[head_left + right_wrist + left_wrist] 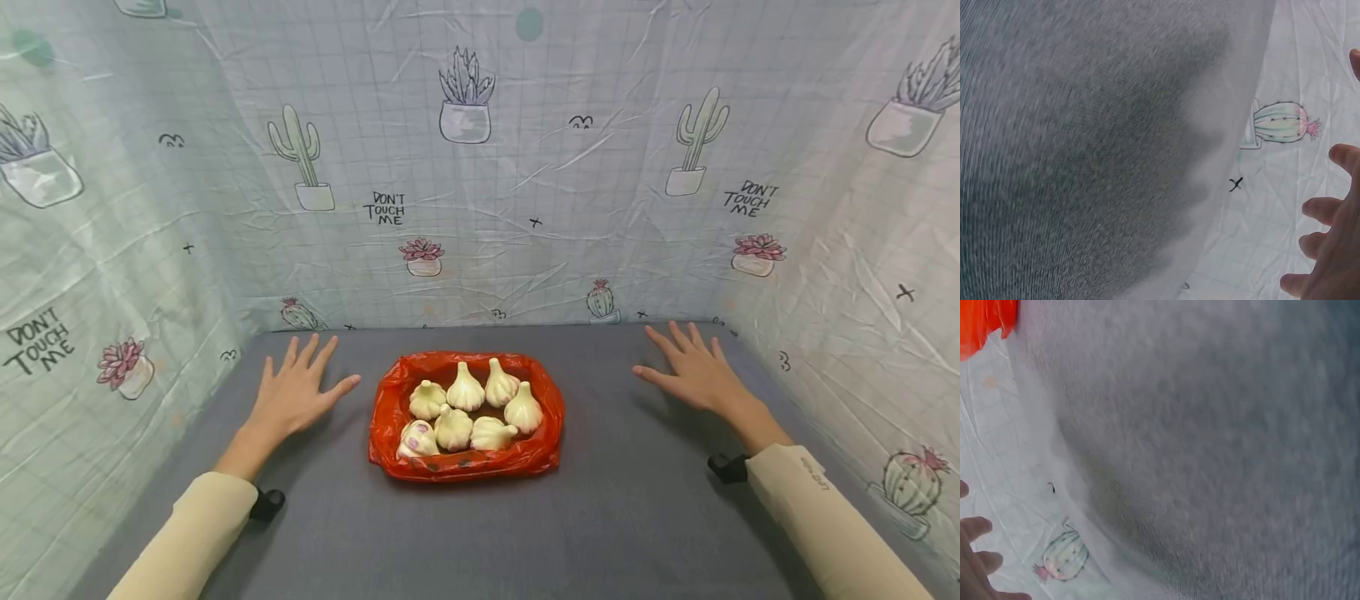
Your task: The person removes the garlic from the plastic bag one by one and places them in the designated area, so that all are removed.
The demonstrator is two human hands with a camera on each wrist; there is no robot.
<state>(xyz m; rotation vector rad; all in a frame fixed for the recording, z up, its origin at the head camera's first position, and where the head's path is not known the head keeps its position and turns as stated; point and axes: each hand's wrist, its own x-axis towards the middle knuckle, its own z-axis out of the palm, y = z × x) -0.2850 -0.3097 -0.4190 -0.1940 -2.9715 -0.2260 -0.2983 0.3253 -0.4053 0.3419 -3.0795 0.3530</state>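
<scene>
In the head view, several pale garlic bulbs (465,388) stand and lie inside a container lined with a red plastic bag (467,465), in the middle of the table. One garlic bulb (417,439) at the front left shows purple patches. To the left of the container, my left hand (296,396) is spread with its fingers apart and holds nothing. My right hand (696,375) is likewise spread, off to the container's right. A corner of the red bag (979,325) and several left fingertips (988,559) show in the left wrist view. Right fingers (1322,211) edge into the right wrist view.
The table has a grey cloth top (480,542). White curtains (480,192) printed with potted cacti and the words "DON'T TOUCH ME" enclose it at the back and both sides. Dark wrist straps (267,505) sit at the cuffs of light sleeves.
</scene>
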